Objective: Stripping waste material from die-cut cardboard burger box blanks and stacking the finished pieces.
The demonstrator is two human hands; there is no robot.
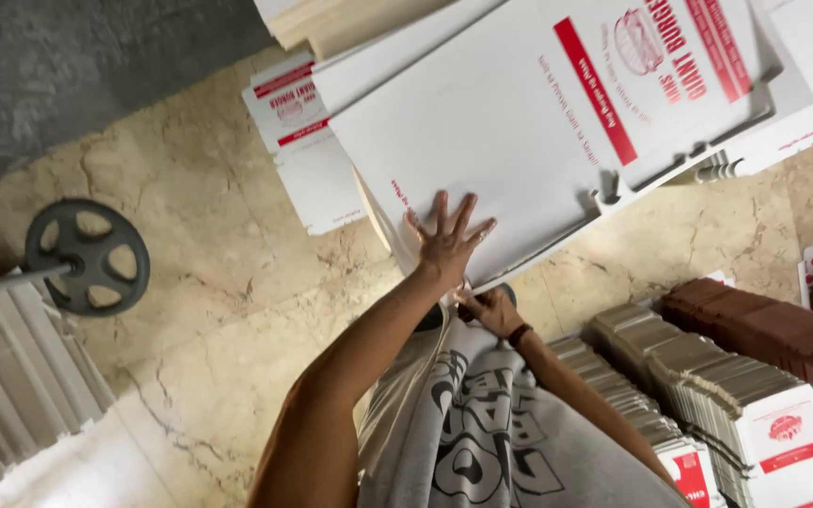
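Observation:
A large flat white cardboard box blank [491,122] with red print lies tilted on top of a pile of similar blanks. My left hand [448,243] presses flat on its near corner, fingers spread wide. Just below, my right hand [493,309], with a dark band on the wrist, is closed on the blank's lower edge. Both arms reach forward from my grey printed shirt [482,433].
More white blanks [298,132] lie on the beige marble floor [209,310]. Stacks of folded brown and white cartons [708,376] stand at the right. A dark round weight plate on a bar [87,256] and a white slatted panel [11,367] are at the left.

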